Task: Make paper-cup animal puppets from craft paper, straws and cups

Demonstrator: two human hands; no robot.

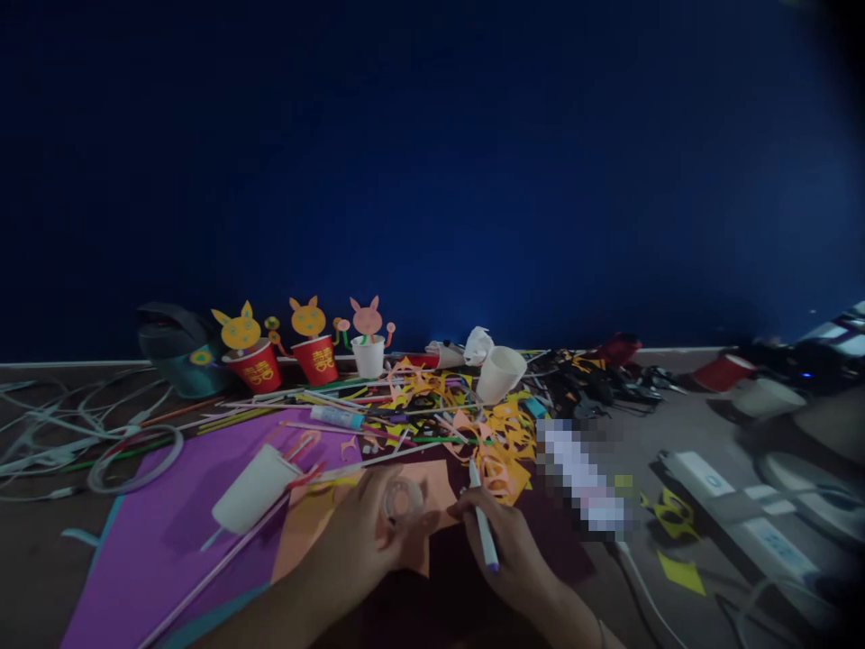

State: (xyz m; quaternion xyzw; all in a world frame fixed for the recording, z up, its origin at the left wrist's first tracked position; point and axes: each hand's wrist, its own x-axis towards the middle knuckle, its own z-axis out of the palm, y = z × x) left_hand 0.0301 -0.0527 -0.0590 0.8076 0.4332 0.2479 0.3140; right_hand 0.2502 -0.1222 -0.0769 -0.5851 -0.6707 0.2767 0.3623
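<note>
A deep blue wall [432, 180] fills the far side, beyond both hands. Below it, left of the left hand's grip, spreads a big purple sheet [155, 532]. Straight ahead of the two grips sprawls a heap of paper scraps [506, 442], yellow and orange for the most part. An orange sheet [436, 473] lies under the left hand and reaches across toward the right fingertips.

From where I stand, the left forearm slants in from the near left, and the left hand [368, 518] is arched, back up, with its fingers curled. The right forearm comes from the opposite corner; the right hand [510, 541] angles inward, knuckles raised, thumb and forefinger drawn together by the sheet's edge.

Past the left grip stand two red cups [316, 362] with cat-like paper heads, and a smaller white cup [368, 359] topped by a pink one. Nearer, on the purple, a plain paper cup [253, 491] lies tipped over.

The left fingers close around a clear roll [409, 496], right over the orange sheet. Slimmest is the white marker [484, 532], clasped aslant in the right hand, its purple end pointing back toward the wearer.
</note>
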